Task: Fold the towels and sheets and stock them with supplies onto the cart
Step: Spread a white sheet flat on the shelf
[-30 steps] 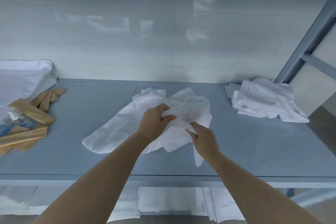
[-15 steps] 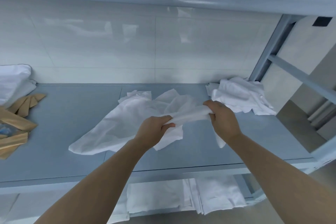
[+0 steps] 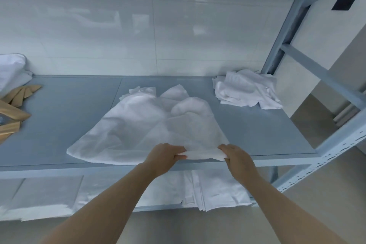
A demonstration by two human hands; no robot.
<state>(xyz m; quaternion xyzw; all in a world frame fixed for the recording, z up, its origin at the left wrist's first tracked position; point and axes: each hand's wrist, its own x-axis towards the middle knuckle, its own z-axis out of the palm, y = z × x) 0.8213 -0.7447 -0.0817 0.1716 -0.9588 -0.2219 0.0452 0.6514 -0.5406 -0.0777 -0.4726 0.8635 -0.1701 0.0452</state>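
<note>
A thin white towel (image 3: 150, 125) lies spread and rumpled on the grey-blue shelf (image 3: 59, 117), reaching from the middle toward the front edge. My left hand (image 3: 164, 156) pinches its near edge at the shelf's front lip. My right hand (image 3: 235, 156) grips the same edge a short way to the right, and the cloth is stretched between the two hands. A loose pile of white cloths (image 3: 245, 91) sits at the back right of the shelf.
Tan paper packets (image 3: 13, 109) and a white pillow or bundle (image 3: 11, 71) lie at the left end. Folded white linens (image 3: 213, 192) rest on the lower shelf. The rack's upright post (image 3: 285, 31) stands at right, with the upper shelf close overhead.
Both hands drew the bunched towel back to the shelf's front edge and spread it flatter. The hands, once over mid-shelf, now hold the near edge.
</note>
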